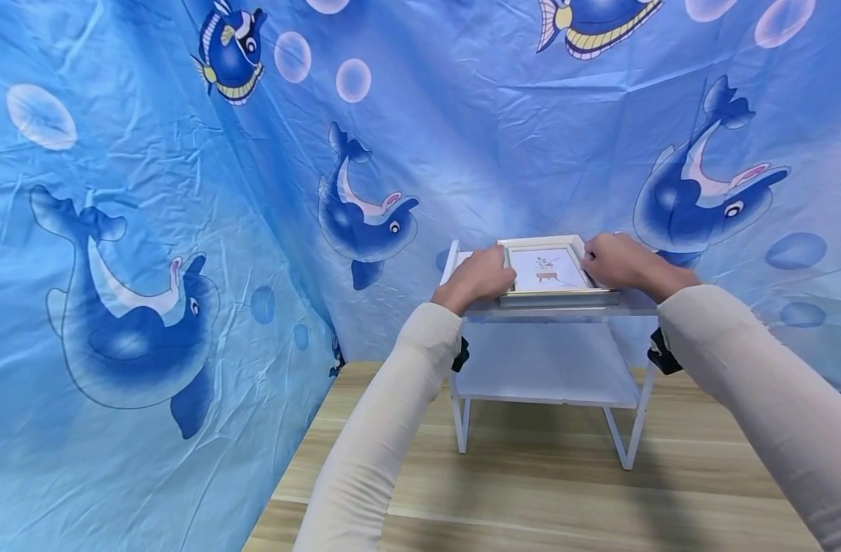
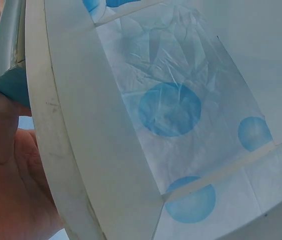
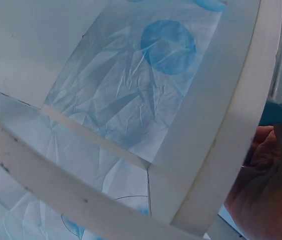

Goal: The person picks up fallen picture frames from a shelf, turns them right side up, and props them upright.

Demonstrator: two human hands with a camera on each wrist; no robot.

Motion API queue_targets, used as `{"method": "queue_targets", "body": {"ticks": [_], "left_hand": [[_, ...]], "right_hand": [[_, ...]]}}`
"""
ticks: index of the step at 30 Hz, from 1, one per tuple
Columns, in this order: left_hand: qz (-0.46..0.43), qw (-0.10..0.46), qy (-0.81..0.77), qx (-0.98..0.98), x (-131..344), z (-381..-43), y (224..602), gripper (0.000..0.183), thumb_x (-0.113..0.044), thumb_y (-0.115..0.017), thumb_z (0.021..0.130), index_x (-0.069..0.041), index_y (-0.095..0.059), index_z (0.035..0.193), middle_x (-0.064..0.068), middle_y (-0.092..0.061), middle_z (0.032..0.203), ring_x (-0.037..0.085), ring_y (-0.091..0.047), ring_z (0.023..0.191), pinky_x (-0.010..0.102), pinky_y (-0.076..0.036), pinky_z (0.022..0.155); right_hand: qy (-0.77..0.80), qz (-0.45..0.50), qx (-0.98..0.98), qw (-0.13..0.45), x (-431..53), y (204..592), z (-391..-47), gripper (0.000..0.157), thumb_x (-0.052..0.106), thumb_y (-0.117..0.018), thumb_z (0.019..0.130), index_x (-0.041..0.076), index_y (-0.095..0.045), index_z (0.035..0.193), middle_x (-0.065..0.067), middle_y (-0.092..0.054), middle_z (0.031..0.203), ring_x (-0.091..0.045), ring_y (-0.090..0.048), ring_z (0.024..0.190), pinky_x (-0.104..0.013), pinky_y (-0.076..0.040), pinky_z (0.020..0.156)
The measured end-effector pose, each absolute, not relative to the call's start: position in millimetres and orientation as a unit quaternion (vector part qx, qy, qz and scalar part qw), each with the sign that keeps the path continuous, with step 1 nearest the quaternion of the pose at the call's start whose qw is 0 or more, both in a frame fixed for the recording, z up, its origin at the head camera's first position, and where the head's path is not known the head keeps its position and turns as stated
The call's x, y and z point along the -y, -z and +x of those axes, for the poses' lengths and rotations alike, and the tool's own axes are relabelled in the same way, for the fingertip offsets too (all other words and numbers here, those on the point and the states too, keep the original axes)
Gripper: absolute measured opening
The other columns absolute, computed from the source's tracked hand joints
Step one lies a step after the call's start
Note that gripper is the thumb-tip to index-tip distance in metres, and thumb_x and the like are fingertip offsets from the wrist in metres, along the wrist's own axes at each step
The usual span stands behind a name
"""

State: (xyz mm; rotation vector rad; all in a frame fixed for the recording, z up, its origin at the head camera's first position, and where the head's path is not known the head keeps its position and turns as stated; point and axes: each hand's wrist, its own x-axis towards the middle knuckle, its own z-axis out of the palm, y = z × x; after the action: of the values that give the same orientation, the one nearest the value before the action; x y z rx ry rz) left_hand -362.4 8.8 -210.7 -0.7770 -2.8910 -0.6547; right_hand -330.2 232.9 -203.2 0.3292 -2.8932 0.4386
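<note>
A picture frame (image 1: 547, 268) with a pale, gold-edged rim and a small plant drawing lies on top of a white side table (image 1: 637, 304). My left hand (image 1: 481, 274) grips its left side, with the fingers curled. At the opposite side my right hand (image 1: 616, 259) holds it in the same way. From below, the left wrist view shows the frame's corner (image 2: 10, 75) at the left hand, beyond the table edge. In the right wrist view, the other corner (image 3: 280, 107) meets the right hand. Most fingertips are hidden.
Under the tabletop, the table has a lower white shelf (image 1: 544, 364) and thin metal legs (image 1: 637, 425). It stands on a wood-patterned floor (image 1: 530, 491). Blue sheets (image 1: 461, 115) printed with dolphins and bubbles hang behind and to the left.
</note>
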Motion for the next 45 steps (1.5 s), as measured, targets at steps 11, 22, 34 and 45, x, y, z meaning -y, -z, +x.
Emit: {"method": "queue_targets", "body": {"ticks": [11,22,34,45], "left_hand": [[-0.273,0.037,0.231,0.933,-9.2,-360.9,209.5,0.05,-0.014,-0.042,0.1,-0.006,-0.04,0.149,0.011,-0.061,0.126,0.02,-0.057,0.075,0.029,-0.045,0.062],[-0.275,0.038,0.243,0.929,-8.6,-359.6,210.2,0.055,-0.011,-0.041,0.101,-0.008,-0.031,0.154,0.012,-0.058,0.13,0.018,-0.048,0.065,0.028,-0.04,0.056],[-0.279,0.046,0.254,0.925,-8.6,-361.5,213.6,0.061,-0.011,-0.043,0.1,-0.009,-0.024,0.157,0.012,-0.051,0.143,0.02,-0.053,0.071,0.029,-0.042,0.06],[-0.269,0.057,0.263,0.925,-10.3,-365.5,212.1,0.064,-0.009,-0.043,0.098,-0.009,-0.021,0.158,0.012,-0.054,0.139,0.015,-0.031,0.051,0.028,-0.034,0.05]], "right_hand": [[-0.165,0.096,0.976,0.101,-230.5,206.3,-331.7,0.027,0.007,-0.04,0.1,-0.005,-0.062,0.091,-0.012,-0.05,0.07,-0.024,-0.05,0.064,-0.035,-0.039,0.062],[-0.181,0.082,0.975,0.104,-228.6,207.6,-330.8,0.032,0.007,-0.042,0.1,-0.012,-0.06,0.118,-0.025,-0.063,0.093,-0.028,-0.055,0.072,-0.037,-0.042,0.064],[-0.199,0.07,0.971,0.115,-230.9,211.5,-332.2,0.038,0.009,-0.042,0.101,-0.012,-0.051,0.131,-0.028,-0.062,0.098,-0.028,-0.057,0.073,-0.038,-0.044,0.065],[-0.211,0.052,0.969,0.115,-230.1,210.0,-328.2,0.066,0.011,-0.044,0.101,-0.012,-0.01,0.153,-0.041,-0.048,0.131,-0.039,-0.057,0.098,-0.056,-0.044,0.091]]}}
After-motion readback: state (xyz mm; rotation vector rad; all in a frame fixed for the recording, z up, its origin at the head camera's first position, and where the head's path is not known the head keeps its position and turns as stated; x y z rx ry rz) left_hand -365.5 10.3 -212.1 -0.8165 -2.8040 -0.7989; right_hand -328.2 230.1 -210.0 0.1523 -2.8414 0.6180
